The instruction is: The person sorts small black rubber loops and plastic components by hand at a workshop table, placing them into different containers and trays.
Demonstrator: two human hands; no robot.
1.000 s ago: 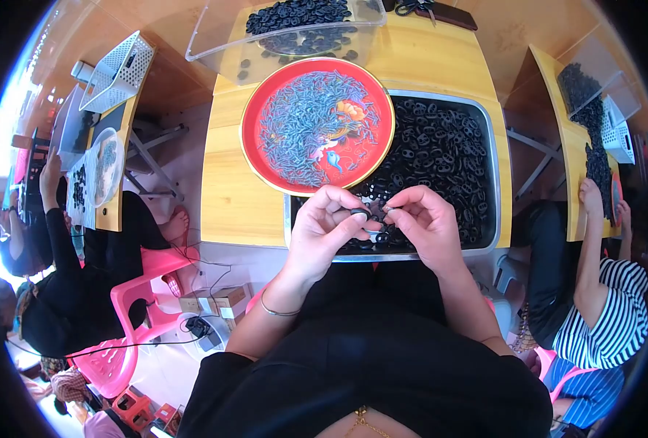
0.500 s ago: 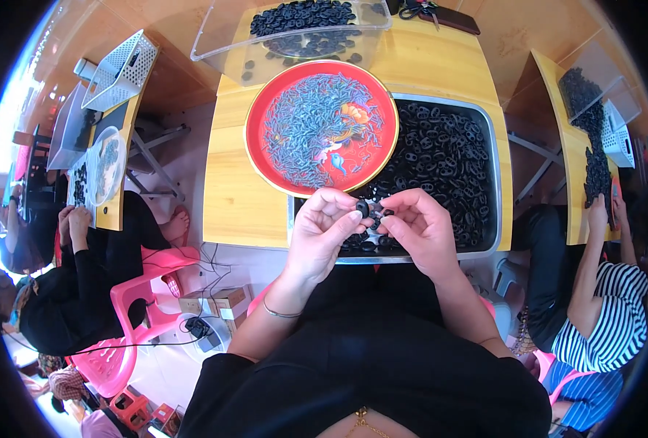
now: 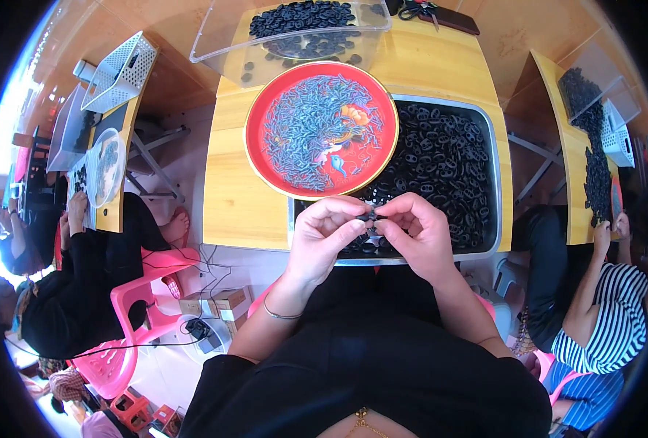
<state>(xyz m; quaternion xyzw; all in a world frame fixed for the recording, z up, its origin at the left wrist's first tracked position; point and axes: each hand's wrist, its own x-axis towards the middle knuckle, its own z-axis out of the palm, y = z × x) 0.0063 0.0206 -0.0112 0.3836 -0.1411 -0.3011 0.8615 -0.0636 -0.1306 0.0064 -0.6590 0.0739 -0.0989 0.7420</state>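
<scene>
Black piece [image 3: 370,217], pinched tight by left hand [image 3: 325,232] and right hand [image 3: 420,232] — seemingly mid-fitting; next calls for steady pressure.

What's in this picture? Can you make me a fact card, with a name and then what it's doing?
Left hand: fingertips pinching a small black thing
Right hand: fingertips pinching at its other side
Hard to see: its full shape, because fingers cover it
Red round tray: holds many small grey-blue pieces; overlaps the metal tray
Metal tray: holds lots of black pieces
Clear bin: beyond the red round tray, also holding black pieces
</scene>
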